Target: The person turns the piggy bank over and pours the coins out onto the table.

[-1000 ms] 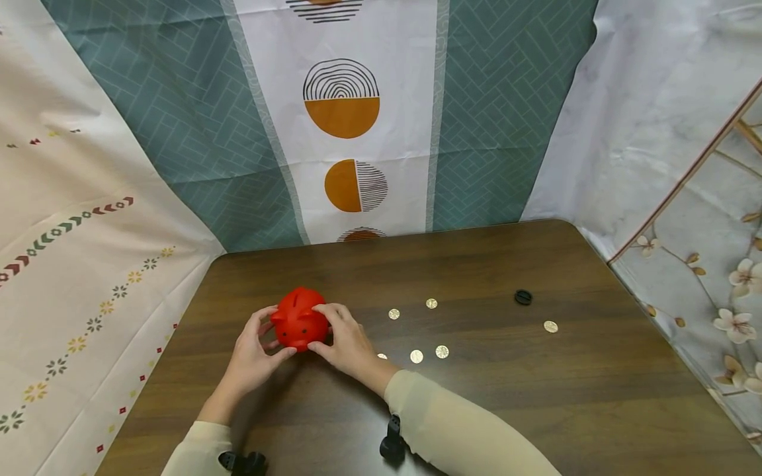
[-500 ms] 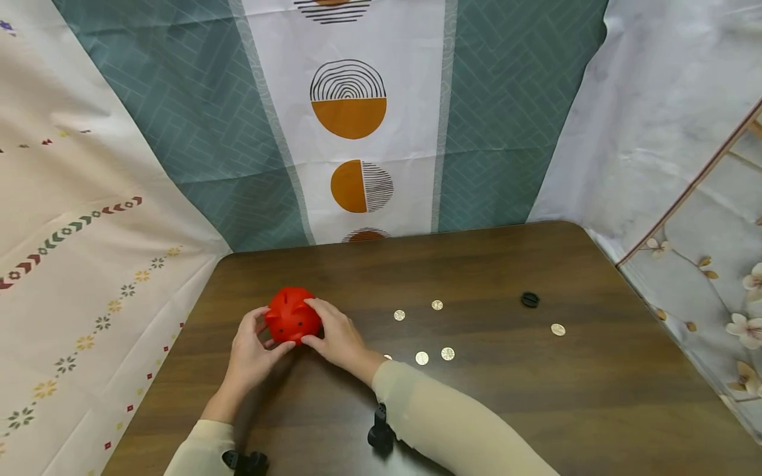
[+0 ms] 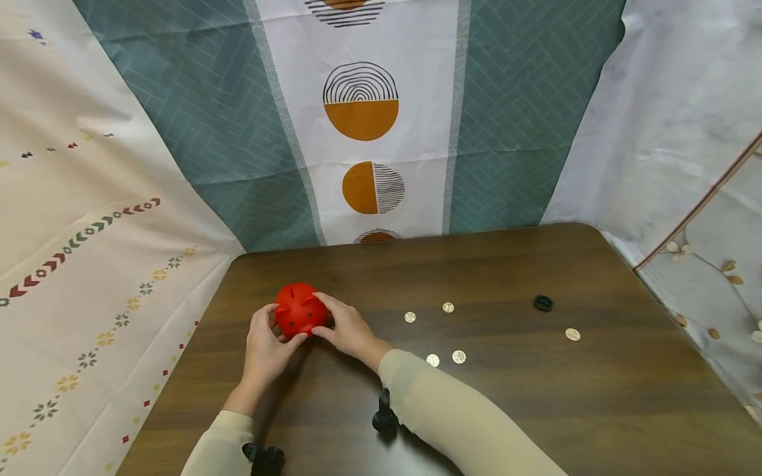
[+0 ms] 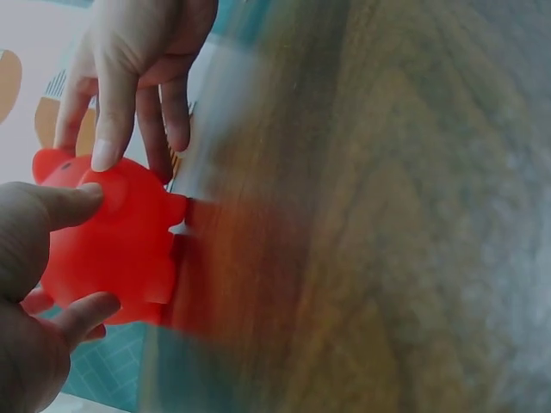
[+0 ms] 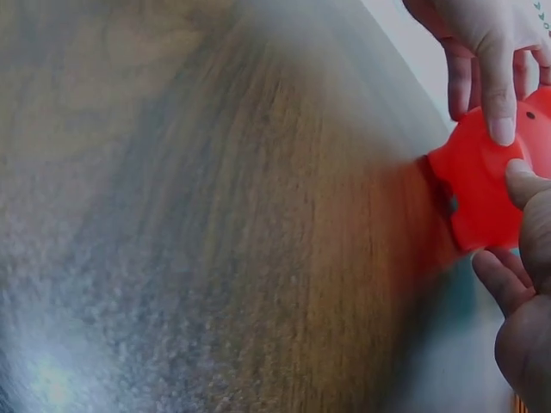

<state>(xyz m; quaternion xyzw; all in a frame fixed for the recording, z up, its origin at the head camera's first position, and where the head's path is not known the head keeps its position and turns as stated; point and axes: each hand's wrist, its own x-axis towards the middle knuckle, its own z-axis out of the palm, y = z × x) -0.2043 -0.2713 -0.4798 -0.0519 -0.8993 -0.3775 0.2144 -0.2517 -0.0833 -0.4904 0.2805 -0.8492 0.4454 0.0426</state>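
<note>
A red piggy bank (image 3: 299, 314) stands at the left of the wooden table, its snout toward me and a coin slot in its top. My left hand (image 3: 266, 346) holds it from the left side, thumb by the snout. From the right, my right hand (image 3: 352, 332) holds it too, fingers near one ear and thumb by the snout. In the left wrist view both thumbs lie on the front of the piggy bank (image 4: 112, 237), close together. The right wrist view shows the feet of the piggy bank (image 5: 482, 194) at the tabletop.
Gold coins lie flat right of the hands, such as one coin (image 3: 410, 317) and another (image 3: 458, 357). Farther right are a small black round plug (image 3: 543, 303) and a lone coin (image 3: 573, 334). Cloth hangs behind the table (image 3: 506, 410).
Relative to the coins, the piggy bank has shifted a little left with both hands on it. The head view has swung left. A coin by my right forearm is now hidden behind the sleeve.
</note>
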